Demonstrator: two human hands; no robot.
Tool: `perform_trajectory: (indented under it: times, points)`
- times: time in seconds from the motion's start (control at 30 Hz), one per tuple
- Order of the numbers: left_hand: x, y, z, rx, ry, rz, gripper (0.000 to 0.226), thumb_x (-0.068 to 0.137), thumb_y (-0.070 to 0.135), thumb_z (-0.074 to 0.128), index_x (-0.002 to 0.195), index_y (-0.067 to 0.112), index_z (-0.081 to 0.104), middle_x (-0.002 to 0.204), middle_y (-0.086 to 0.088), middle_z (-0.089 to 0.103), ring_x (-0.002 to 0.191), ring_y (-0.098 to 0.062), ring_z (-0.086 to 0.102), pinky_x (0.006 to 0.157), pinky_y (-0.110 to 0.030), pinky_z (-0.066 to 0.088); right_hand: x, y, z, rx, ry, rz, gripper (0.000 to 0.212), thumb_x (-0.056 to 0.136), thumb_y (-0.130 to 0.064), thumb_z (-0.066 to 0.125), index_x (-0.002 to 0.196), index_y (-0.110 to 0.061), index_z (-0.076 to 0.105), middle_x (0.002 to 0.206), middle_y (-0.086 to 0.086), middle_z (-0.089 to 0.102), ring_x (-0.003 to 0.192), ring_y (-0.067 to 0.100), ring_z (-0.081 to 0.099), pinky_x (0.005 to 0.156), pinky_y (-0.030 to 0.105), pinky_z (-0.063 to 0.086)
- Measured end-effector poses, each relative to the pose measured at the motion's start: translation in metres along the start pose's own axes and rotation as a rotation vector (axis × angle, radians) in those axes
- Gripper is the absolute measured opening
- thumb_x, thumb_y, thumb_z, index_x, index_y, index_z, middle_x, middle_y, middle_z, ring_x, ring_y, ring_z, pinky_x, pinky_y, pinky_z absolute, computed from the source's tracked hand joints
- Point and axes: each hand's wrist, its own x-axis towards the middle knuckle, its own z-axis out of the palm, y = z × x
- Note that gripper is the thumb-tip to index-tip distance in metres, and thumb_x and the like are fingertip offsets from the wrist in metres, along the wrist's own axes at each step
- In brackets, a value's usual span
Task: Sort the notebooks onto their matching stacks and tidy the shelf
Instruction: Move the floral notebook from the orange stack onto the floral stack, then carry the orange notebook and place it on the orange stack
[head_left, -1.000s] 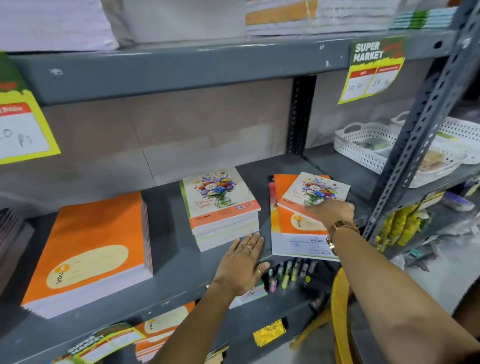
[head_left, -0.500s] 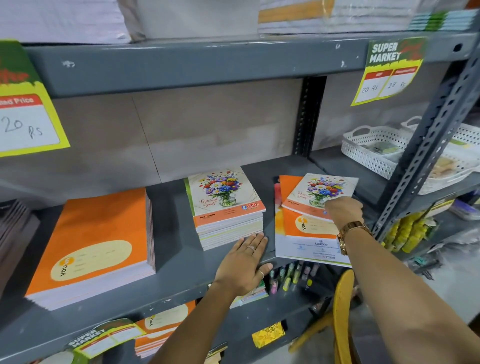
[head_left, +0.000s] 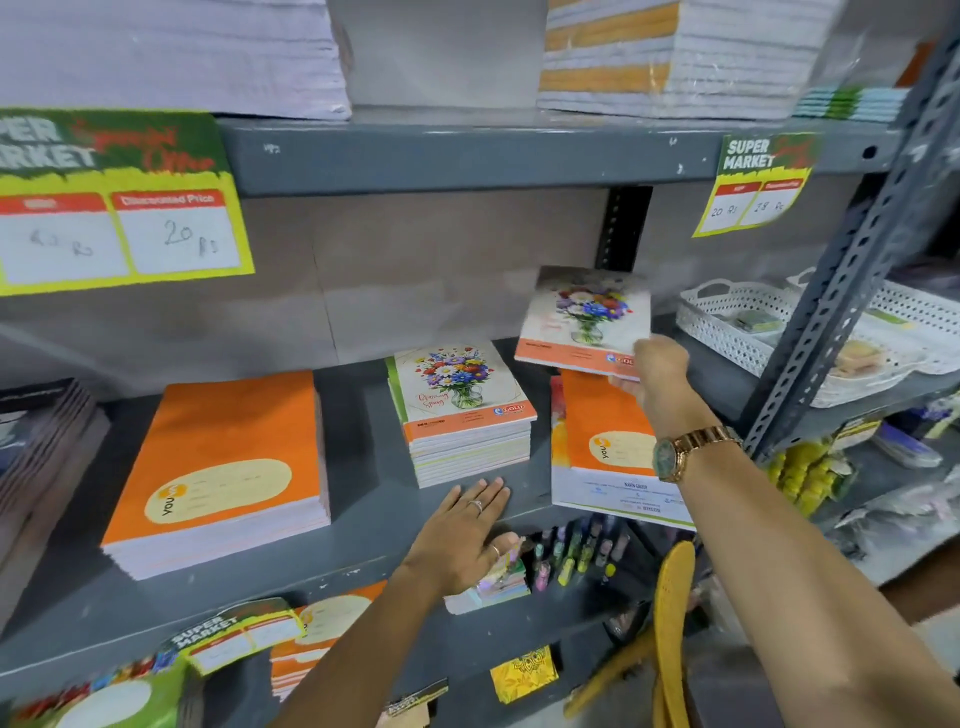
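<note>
Right hand (head_left: 655, 370) pinches the lower right corner of a floral notebook (head_left: 584, 321), lifted clear above the mixed pile topped by an orange notebook (head_left: 602, 421). Left hand (head_left: 467, 530) lies flat and empty on the grey shelf (head_left: 363, 525), just before the floral stack (head_left: 465, 410). The thin book looks light and flexible; its glossy cover may slip, so gripping nearer mid-edge seems steadier.

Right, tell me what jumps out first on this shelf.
The flower-cover notebook lifted in the right hand, above the mixed pile at the right. Next, the big orange stack at the left and the floral stack in the middle, the left hand flat on the shelf in front of it.
</note>
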Motion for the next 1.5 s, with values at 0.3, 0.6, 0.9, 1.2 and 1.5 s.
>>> perform_trajectory:
  times: [0.3,0.6,0.9,1.2,1.5]
  points:
    - [-0.048,-0.024,-0.007,0.010,0.001,-0.057,0.061,0.098,0.044,0.023,0.149,0.021,-0.002,0.160,0.004,-0.001,0.147,-0.014,-0.005,0.119,-0.035,-0.008,-0.040,0.018,0.080,-0.099,-0.189,0.135,0.027,0.094,-0.001,0.039,0.073,-0.014,0.050,0.072,0.010,0.050,0.055,0.020,0.044,0.048,0.030,0.039]
    - [-0.060,-0.034,-0.006,0.014,-0.010,-0.092,0.061,0.098,0.045,0.022,0.149,0.023,-0.003,0.160,0.005,-0.004,0.147,-0.015,-0.007,0.119,-0.038,-0.009,-0.042,0.042,0.105,-0.673,-0.001,-0.126,0.029,0.091,-0.010,0.047,0.116,0.000,0.059,0.120,0.021,0.063,0.107,0.038,0.060,0.082,0.037,0.050]
    - [-0.060,-0.034,-0.005,0.006,-0.001,-0.088,0.062,0.098,0.046,0.023,0.149,0.023,-0.002,0.160,0.005,-0.004,0.147,-0.015,-0.008,0.118,-0.037,-0.011,-0.045,0.045,0.113,-0.836,0.078,-0.159,0.032,0.096,-0.006,0.039,0.120,0.002,0.058,0.125,0.023,0.059,0.114,0.039,0.056,0.088,0.040,0.048]
    - [-0.059,-0.034,-0.005,0.011,0.000,-0.090,0.062,0.098,0.047,0.023,0.149,0.023,-0.003,0.160,0.005,-0.004,0.147,-0.015,-0.008,0.117,-0.035,-0.012,-0.050,0.046,0.111,-0.998,0.094,-0.221,0.030,0.093,-0.006,0.044,0.120,-0.002,0.058,0.127,0.021,0.057,0.116,0.037,0.052,0.088,0.039,0.047]
    - [-0.038,-0.023,-0.008,-0.014,-0.013,-0.113,0.061,0.098,0.046,0.023,0.149,0.019,0.003,0.160,0.002,0.002,0.148,-0.015,-0.002,0.120,-0.032,-0.003,-0.039,0.050,0.051,-1.028,0.177,-0.240,0.033,0.093,-0.019,0.053,0.119,0.000,0.056,0.129,0.020,0.053,0.120,0.039,0.048,0.092,0.040,0.045]
